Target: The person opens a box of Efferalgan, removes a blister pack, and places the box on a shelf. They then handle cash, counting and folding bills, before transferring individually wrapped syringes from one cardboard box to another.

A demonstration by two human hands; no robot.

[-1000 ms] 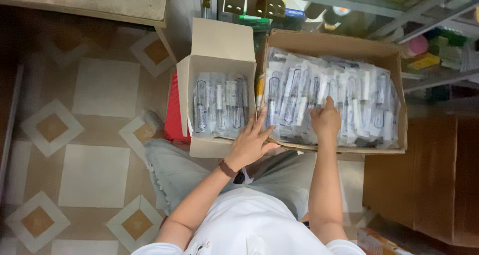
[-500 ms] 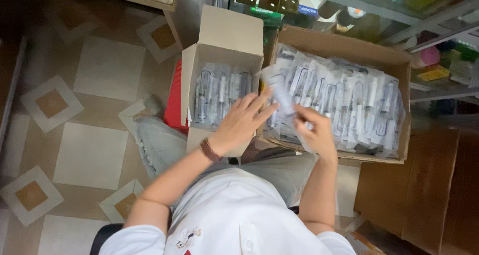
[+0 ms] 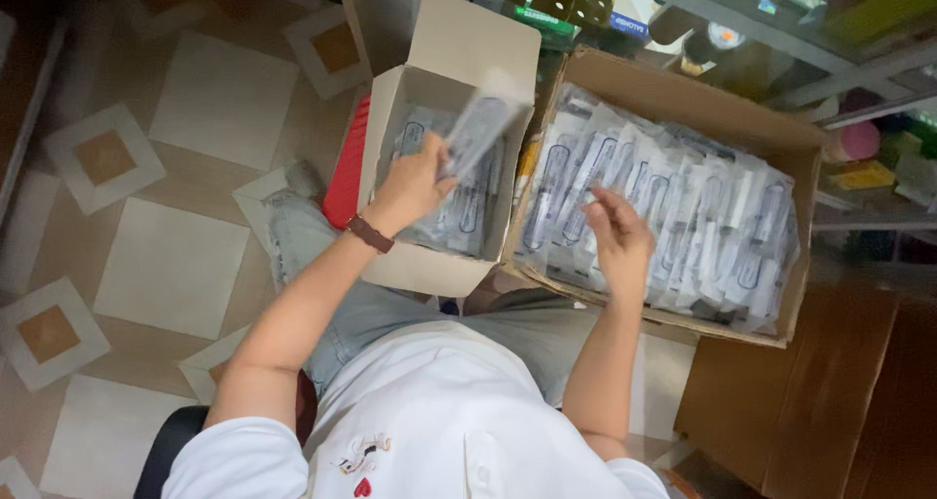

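The person wears a white shirt (image 3: 439, 411) with short sleeves and a small red heart (image 3: 362, 486) printed on the front. The jeans (image 3: 390, 304) are light blue. A thin brown watch band (image 3: 370, 234) goes around the left wrist.

You have two cardboard boxes in front of you: one small box (image 3: 429, 265) on the left and one large box (image 3: 683, 99) on the right. Both hold clear sealed packets, too many and too overlapped to count; the large box (image 3: 683, 99) holds far more than the small one. One packet (image 3: 480, 128) is up in your left hand (image 3: 415, 182). Your right hand (image 3: 617, 240) is one open hand over the large box. You wear one brown wrist strap (image 3: 371, 234). One red flat thing (image 3: 344, 162) stands beside the small box.
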